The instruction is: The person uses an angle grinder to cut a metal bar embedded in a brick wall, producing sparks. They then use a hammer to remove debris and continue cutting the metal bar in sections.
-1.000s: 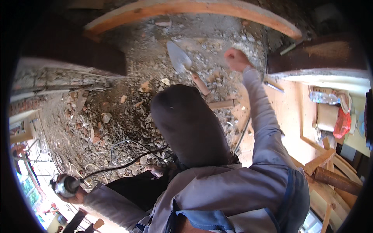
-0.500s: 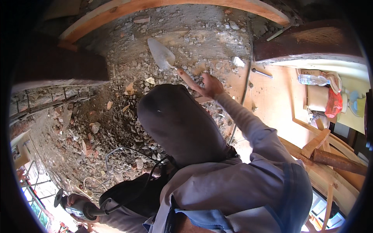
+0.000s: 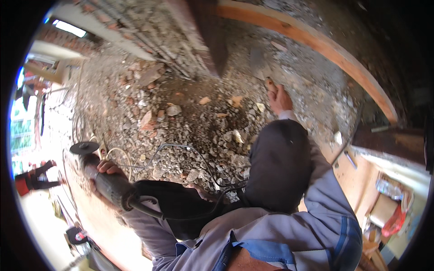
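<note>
My left hand (image 3: 112,169) is wrapped round the body of an angle grinder (image 3: 114,189), held up at the left of the rubble. A dark round disc (image 3: 84,147) sits at the grinder's far end, and its cord runs from the back end toward my lap. Farther off, my right hand (image 3: 281,100) grips the handle of a trowel (image 3: 257,58). The trowel's blade points away from me, blurred, low over or against the dusty ground beside a dark wooden post; I cannot tell whether it touches. Broken rubble (image 3: 181,135) spreads between the two hands.
An orange-brown timber (image 3: 312,38) curves across the far side, and a dark post (image 3: 203,36) stands near the trowel. The grey cord (image 3: 181,146) loops over the rubble. At right lie a plastic bottle (image 3: 389,189) and a red bag (image 3: 392,222). Bright daylight enters at left.
My view has swung to the left. The grinder in my left hand now shows larger and higher. My right hand, still on the trowel, has reached farther forward and left, near the dark post.
</note>
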